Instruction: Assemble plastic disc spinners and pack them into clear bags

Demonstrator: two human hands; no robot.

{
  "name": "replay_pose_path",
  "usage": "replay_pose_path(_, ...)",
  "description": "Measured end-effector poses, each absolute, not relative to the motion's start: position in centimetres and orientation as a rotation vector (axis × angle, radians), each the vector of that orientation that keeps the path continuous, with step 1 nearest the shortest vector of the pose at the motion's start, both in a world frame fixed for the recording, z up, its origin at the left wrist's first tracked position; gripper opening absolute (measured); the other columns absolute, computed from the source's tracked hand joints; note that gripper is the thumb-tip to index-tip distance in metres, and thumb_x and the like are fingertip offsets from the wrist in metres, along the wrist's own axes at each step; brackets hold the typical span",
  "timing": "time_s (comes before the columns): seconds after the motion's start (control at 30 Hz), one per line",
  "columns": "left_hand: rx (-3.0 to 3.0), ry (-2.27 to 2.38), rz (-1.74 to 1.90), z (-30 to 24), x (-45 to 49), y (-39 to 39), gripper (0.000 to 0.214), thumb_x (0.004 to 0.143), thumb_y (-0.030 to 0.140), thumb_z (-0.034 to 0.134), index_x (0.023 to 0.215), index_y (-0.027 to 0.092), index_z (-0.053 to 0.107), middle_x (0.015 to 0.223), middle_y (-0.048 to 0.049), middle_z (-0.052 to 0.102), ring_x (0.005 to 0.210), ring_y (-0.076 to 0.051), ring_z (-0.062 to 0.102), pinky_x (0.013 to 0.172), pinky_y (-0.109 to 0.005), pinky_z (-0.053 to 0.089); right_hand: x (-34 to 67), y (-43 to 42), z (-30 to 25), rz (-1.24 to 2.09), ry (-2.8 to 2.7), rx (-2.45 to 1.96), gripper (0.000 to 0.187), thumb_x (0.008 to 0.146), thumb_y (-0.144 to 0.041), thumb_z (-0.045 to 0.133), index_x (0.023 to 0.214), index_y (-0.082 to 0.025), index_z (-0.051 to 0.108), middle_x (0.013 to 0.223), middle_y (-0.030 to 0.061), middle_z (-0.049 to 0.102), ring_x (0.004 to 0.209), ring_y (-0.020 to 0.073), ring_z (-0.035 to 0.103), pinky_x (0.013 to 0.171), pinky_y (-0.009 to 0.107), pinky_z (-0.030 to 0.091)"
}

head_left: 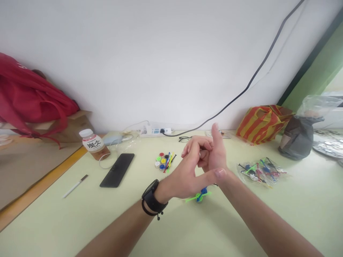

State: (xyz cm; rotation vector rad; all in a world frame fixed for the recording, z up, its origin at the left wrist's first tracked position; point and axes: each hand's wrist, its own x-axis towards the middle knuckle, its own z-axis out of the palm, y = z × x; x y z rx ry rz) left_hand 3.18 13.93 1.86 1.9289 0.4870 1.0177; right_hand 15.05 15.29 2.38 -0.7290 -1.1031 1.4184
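Observation:
My left hand (184, 175), with a black watch (151, 196) on its wrist, is closed against my right hand (218, 153) above the table. The fingers of both hands are curled into each other, and a ring shows on one finger. My left thumb lies across the right wrist; my right thumb points up. No object shows between the palms, though the inside is partly hidden. Below the hands lies a small green and blue spinner piece (199, 197), partly covered. Further back are several coloured round discs (162, 161) beside a bunch of coloured arrow pointers (168, 162).
Plastic bags of coloured pointers (261, 172) lie right. To the left are a black phone (117, 170), a pen (75, 186) and a bottle (93, 144). Along the wall are a power strip (155, 132), glasses (184, 139), a striped bag (262, 123) and a grey bag (297, 137).

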Motion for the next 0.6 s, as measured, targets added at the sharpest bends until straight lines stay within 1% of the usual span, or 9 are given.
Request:
replay_pose_path(0.1, 1.966, 0.424, 1.039, 0.9, 4.1, 13.7, 0.064, 0.085, 0.051, 0.076, 0.131, 0.024, 0.04, 0.141, -0.0157, 0.04, 0.116, -0.029, 0.05, 0.091, -0.042, 0.052, 14.9, 15.2, 2.1, 1.36, -0.96, -0.762, 0.076, 0.086, -0.087, 0.037, 0.047, -0.024, 0.052, 0.045, 0.0052, 0.05, 0.045, 0.0186, 0.053, 0.034, 0.029, 0.03)
replay_pose_path(0.17, 1.998, 0.395, 1.092, 0.3, 4.7, 13.6, 0.07, 0.083, 0.052, 0.078, 0.134, 0.024, 0.038, 0.146, -0.0173, 0.037, 0.126, -0.033, 0.046, 0.1, -0.048, 0.049, 14.9, 15.2, 1.9, 1.301, -0.848, -0.759, 0.076, 0.085, -0.087, 0.036, 0.042, -0.026, 0.044, 0.04, 0.0019, 0.039, 0.04, 0.0164, 0.046, 0.036, 0.032, 0.036)
replay_pose_path(0.23, 2.035, 0.371, 1.139, 0.0, 5.1, 13.6, 0.071, 0.084, 0.051, 0.077, 0.136, 0.024, 0.036, 0.148, -0.0174, 0.038, 0.133, -0.035, 0.041, 0.106, -0.052, 0.046, 14.8, 15.3, 1.9, 1.274, -0.771, -0.749, 0.077, 0.084, -0.089, 0.034, 0.041, -0.026, 0.043, 0.039, -0.0001, 0.033, 0.038, 0.0162, 0.043, 0.039, 0.034, 0.041)
replay_pose_path(0.27, 2.055, 0.364, 1.151, 0.0, 5.1, 13.6, 0.071, 0.085, 0.051, 0.076, 0.137, 0.024, 0.035, 0.148, -0.0172, 0.039, 0.134, -0.035, 0.041, 0.107, -0.053, 0.045, 14.7, 15.3, 1.8, 1.283, -0.751, -0.742, 0.077, 0.083, -0.09, 0.033, 0.042, -0.026, 0.044, 0.039, 0.0002, 0.034, 0.039, 0.0171, 0.045, 0.04, 0.035, 0.042)
replay_pose_path(0.33, 2.109, 0.391, 1.152, 0.0, 5.0, 13.6, 0.073, 0.086, 0.053, 0.073, 0.141, 0.024, 0.035, 0.147, -0.0171, 0.042, 0.134, -0.035, 0.042, 0.108, -0.054, 0.044, 14.2, 15.3, 1.8, 1.316, -0.73, -0.705, 0.076, 0.083, -0.091, 0.034, 0.047, -0.025, 0.049, 0.045, 0.0029, 0.043, 0.047, 0.0203, 0.054, 0.045, 0.037, 0.047)
replay_pose_path(0.4, 2.202, 0.517, 1.149, 0.3, 4.6, 13.8, 0.079, 0.087, 0.057, 0.071, 0.147, 0.023, 0.033, 0.146, -0.0178, 0.044, 0.134, -0.037, 0.043, 0.111, -0.056, 0.042, 13.5, 15.2, 1.7, 1.325, -0.71, -0.643, 0.069, 0.084, -0.087, 0.041, 0.06, -0.024, 0.058, 0.06, 0.0064, 0.058, 0.062, 0.0242, 0.064, 0.057, 0.039, 0.055)
replay_pose_path(0.5, 2.39, 0.761, 1.165, 0.6, 3.6, 14.4, 0.091, 0.089, 0.066, 0.064, 0.159, 0.023, 0.024, 0.156, -0.018, 0.04, 0.146, -0.041, 0.032, 0.12, -0.063, 0.026, 12.1, 15.0, 1.2, 1.398, -0.786, -0.62, 0.053, 0.084, -0.076, 0.056, 0.094, -0.026, 0.068, 0.093, 0.0099, 0.072, 0.091, 0.0319, 0.072, 0.083, 0.049, 0.059)
replay_pose_path(0.53, 2.446, 0.803, 1.171, 0.7, 3.2, 14.6, 0.095, 0.089, 0.07, 0.061, 0.161, 0.024, 0.021, 0.161, -0.0169, 0.036, 0.15, -0.043, 0.025, 0.122, -0.064, 0.02, 11.6, 15.0, 0.9, 1.426, -0.868, -0.636, 0.054, 0.083, -0.074, 0.059, 0.106, -0.026, 0.067, 0.103, 0.0114, 0.073, 0.099, 0.0354, 0.072, 0.088, 0.053, 0.057)
replay_pose_path(0.6, 2.534, 0.833, 1.145, 0.9, 2.7, 15.1, 0.098, 0.088, 0.078, 0.053, 0.163, 0.025, 0.018, 0.168, -0.0134, 0.025, 0.156, -0.044, 0.012, 0.125, -0.065, 0.014, 10.4, 15.0, 0.3, 1.357, -1.13, -0.683, 0.069, 0.08, -0.069, 0.064, 0.134, -0.028, 0.058, 0.121, 0.0135, 0.07, 0.116, 0.0412, 0.067, 0.093, 0.059, 0.054)
